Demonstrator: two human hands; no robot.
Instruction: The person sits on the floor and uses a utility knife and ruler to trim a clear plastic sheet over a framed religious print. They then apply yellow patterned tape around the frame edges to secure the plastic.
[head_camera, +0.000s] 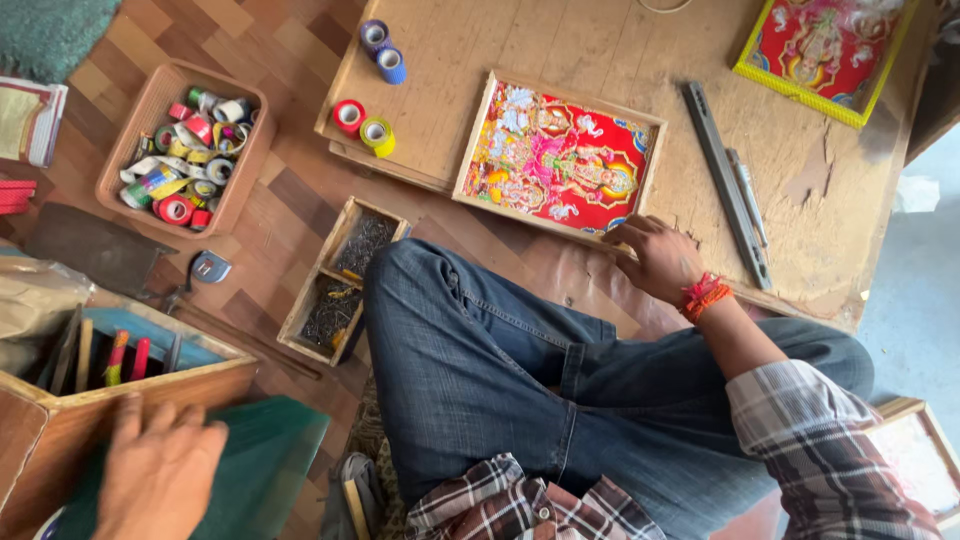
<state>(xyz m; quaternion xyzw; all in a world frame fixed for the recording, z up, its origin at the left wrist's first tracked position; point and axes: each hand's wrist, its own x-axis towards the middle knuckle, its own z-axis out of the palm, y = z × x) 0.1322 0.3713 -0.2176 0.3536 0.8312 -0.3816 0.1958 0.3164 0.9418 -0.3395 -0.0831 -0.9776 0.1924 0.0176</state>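
I sit cross-legged in blue jeans on a wood-pattern floor. My right hand (655, 255), with orange threads on the wrist, rests fingers-down on the near edge of a wood-framed red devotional picture (555, 155). The picture lies flat on a low wooden board (600, 50). My left hand (160, 470) lies spread over a green sheet (265, 460) beside a wooden tool box (110, 385) at the lower left. It holds nothing.
A basket of tape rolls (185, 150) stands at the upper left. Several loose tape rolls (365, 125) sit on the board's left part. A two-compartment nail tray (340, 280) lies by my knee. Metal rulers (730, 185) and a second yellow-framed picture (820, 50) lie at the right.
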